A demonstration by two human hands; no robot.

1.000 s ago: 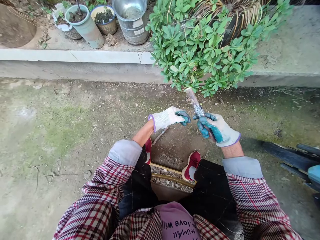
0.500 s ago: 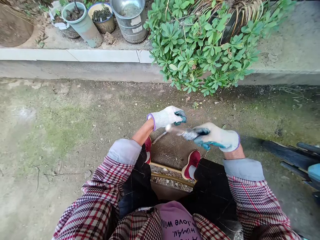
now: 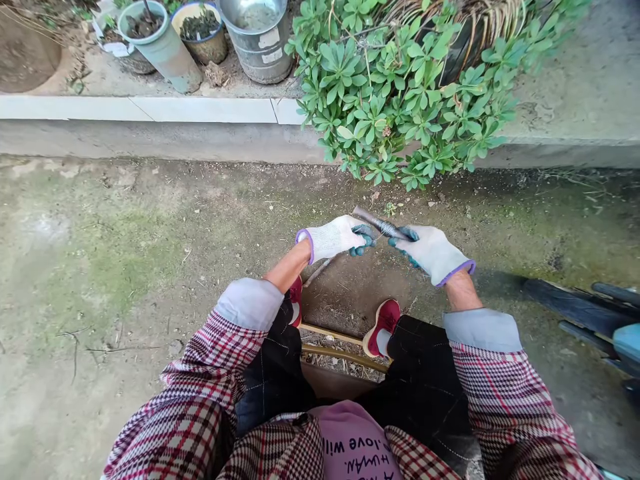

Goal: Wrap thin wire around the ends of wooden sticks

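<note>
My right hand (image 3: 420,250), in a white knit glove with teal palm, is closed round the lower end of a short stick (image 3: 364,213). Silvery wire (image 3: 387,228) is wound in tight coils about its middle, and its bare end points up and left. Close by on the left, my left hand (image 3: 345,238), gloved alike, has its fingers curled together. A thin strand seems to run from them to the coils. Below this hand a thin grey rod (image 3: 320,272) slants toward the left shoe; whether the hand touches it I cannot tell.
A low ledge with white edge tiles (image 3: 200,111) runs across the back, bearing a metal bucket (image 3: 260,47), a pale green pot (image 3: 165,50) and a leafy shrub (image 3: 380,100) that overhangs the ground. A dark object with blue parts (image 3: 590,310) stands at the right. Red shoes (image 3: 383,327) flank a wooden bar.
The stick in my right hand has swung from pointing left, blurred, to pointing up and left. My right hand has turned with it; my left hand has hardly moved.
</note>
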